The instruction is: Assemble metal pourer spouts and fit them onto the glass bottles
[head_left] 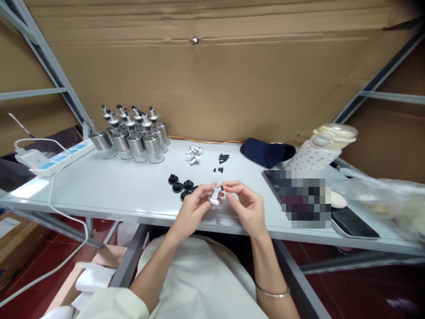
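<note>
Between the fingers of my left hand (190,215) is a silver pourer spout (215,197), its wide round base low and its narrow end up. My right hand (249,207) pinches a small black piece (222,188) at the spout's narrow end; whether it is fixed there I cannot tell. Just beyond my left hand lie several black ridged stoppers (177,186), some partly hidden by the fingers. Farther back are a pile of silver spouts (194,156), a group of thin black pieces (224,157) and a few tiny black caps (221,169).
Several glass bottles with steel sleeves (135,144) stand at the back left, most topped with pourers. A power strip (63,158) lies at the far left. To the right are a dark blue cap (265,153), a dotted bottle (312,155), a phone (355,222) and plastic bags (392,199).
</note>
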### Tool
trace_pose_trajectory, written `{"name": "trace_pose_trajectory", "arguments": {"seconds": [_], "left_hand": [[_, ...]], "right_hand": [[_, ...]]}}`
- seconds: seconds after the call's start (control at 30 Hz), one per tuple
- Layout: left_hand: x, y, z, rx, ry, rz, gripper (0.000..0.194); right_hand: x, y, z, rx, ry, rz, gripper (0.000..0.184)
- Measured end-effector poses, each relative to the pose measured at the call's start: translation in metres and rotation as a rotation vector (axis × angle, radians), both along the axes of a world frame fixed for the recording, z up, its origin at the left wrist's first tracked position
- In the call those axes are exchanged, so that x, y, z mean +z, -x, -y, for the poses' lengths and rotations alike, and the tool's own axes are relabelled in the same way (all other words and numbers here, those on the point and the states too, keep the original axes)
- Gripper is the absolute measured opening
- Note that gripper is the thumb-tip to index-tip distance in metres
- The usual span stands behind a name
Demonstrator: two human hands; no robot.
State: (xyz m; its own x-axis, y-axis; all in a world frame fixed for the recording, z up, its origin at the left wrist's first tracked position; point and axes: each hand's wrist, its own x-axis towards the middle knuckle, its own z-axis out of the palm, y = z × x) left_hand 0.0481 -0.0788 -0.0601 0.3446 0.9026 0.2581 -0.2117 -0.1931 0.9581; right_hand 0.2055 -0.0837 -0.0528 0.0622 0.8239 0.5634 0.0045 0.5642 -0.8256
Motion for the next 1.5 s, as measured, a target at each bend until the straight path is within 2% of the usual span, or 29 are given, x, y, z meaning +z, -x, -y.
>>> {"name": "trace_pose_trajectory", "arguments": {"seconds": [0.2,0.4,0.6,0.73,0.87,0.93,1.0,1.13,1.2,1.4,1.5], "left_hand": [[-0.002,0.0,-0.001,-0.004,-0.023,0.006,0.033],[-0.002,-0.002,0.0,0.016,-0.081,0.007,0.036],[-0.002,-0.002,0.002,0.047,-0.072,0.022,0.035],[0.0,-0.004,0.004,0.058,-0.072,-0.022,0.037],[0.01,0.003,0.011,0.013,-0.055,-0.075,0.053],[0.018,0.012,0.013,-0.011,-0.075,-0.13,0.062],[0.027,0.023,0.011,0.035,-0.15,-0.219,0.057],[0.031,0.042,-0.007,0.365,-0.306,-0.411,0.035],[0.028,0.047,-0.016,0.462,-0.35,-0.51,0.031],[0.027,0.04,-0.017,0.375,-0.504,-0.897,0.024],[0.029,0.034,-0.02,0.366,-0.536,-0.981,0.023]], "right_hand": [[-0.005,-0.001,-0.002,0.014,-0.053,0.047,0.012],[-0.007,0.002,0.0,0.005,0.018,0.093,0.043],[-0.005,0.003,0.002,0.019,0.043,0.184,0.046],[-0.005,0.004,0.001,0.02,0.092,0.138,0.044],[-0.006,0.005,0.002,-0.003,0.092,0.05,0.041],[-0.006,0.005,0.003,0.013,0.076,0.015,0.04],[-0.006,0.006,0.004,0.054,0.065,0.013,0.04],[-0.006,0.008,0.003,0.046,0.051,-0.038,0.036],[-0.007,0.009,0.002,0.023,0.048,-0.073,0.037],[-0.008,0.006,0.001,-0.057,0.072,0.043,0.038],[-0.007,0.006,0.002,-0.09,0.082,0.063,0.033]]}}
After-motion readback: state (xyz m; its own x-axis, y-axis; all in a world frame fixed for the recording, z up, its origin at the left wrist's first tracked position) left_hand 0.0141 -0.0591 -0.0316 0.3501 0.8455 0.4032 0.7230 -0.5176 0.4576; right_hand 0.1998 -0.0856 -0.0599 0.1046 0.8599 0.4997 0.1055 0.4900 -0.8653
